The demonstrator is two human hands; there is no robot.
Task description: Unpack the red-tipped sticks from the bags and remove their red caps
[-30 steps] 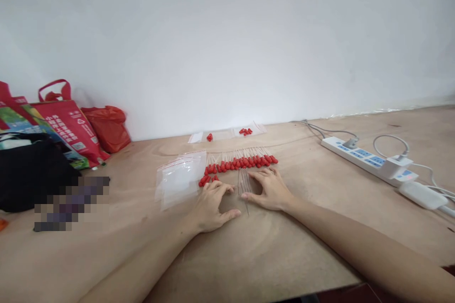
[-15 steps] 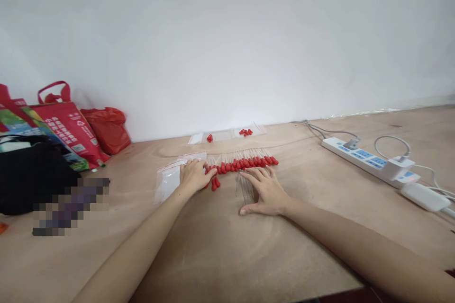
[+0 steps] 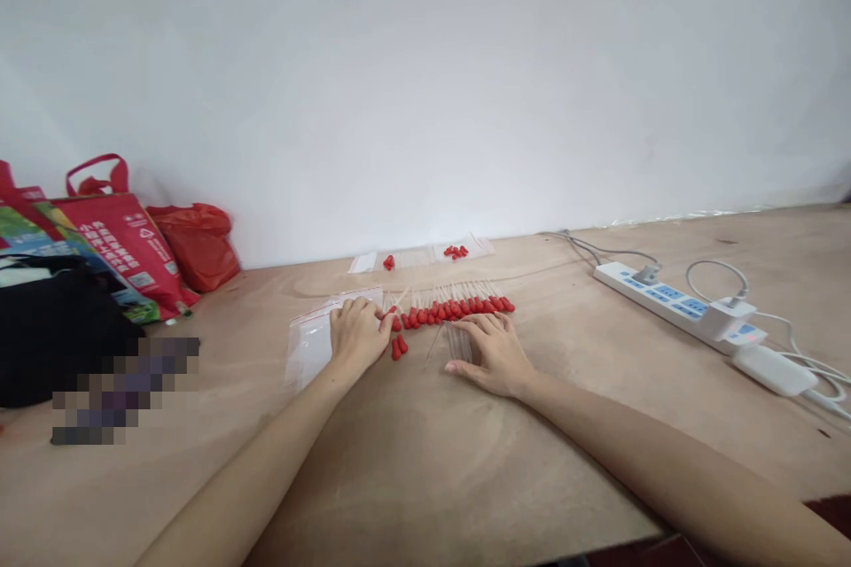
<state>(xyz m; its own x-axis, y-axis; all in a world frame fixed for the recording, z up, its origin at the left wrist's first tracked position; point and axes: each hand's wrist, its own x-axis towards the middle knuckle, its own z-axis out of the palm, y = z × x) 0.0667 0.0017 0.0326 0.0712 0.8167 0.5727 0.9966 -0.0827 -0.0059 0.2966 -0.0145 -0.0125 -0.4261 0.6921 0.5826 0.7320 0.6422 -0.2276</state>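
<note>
Clock centred on the row of red, bulb-headed thin pale sticks lying on the tan wooden tabletop. Left hand at 9, digits bent close at the row's end; cannot tell whether it grips a piece. Right hand at 4, unclenched, thumb and fingers apart beside thin translucent sticks at 6. Two red bulb-shaped pieces at 8; white oblong power strip at 3.

The plastic bags look glossy, the wooden table smooth
</note>
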